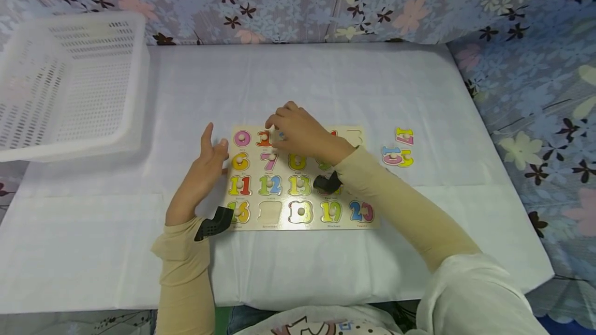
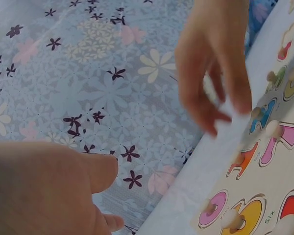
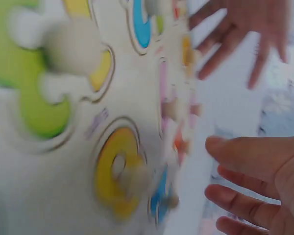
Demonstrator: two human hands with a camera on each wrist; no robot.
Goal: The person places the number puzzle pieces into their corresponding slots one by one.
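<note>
A wooden number puzzle board (image 1: 261,224) lies on the white cloth, most of its recesses holding coloured number pieces with round knobs. My right hand (image 1: 300,131) hovers over its top row, close to the blue 2 (image 2: 263,115); its fingers are apart and nothing shows between them in the right wrist view. Beside the board's left edge is my left hand (image 1: 201,177), fingers extended and holding nothing. The orange 1 (image 1: 264,138) and pink 0 (image 1: 242,138) sit in their recesses. Bare recesses show at the top right and in the bottom row. My right forearm hides part of the board.
Several loose number pieces, among them a yellow-and-pink one (image 1: 404,136) and a yellow 5 (image 1: 407,158), lie right of the board. A white plastic basket (image 1: 135,123) stands at the far left. Flowered cloth (image 1: 298,4) hangs behind the table (image 1: 298,79).
</note>
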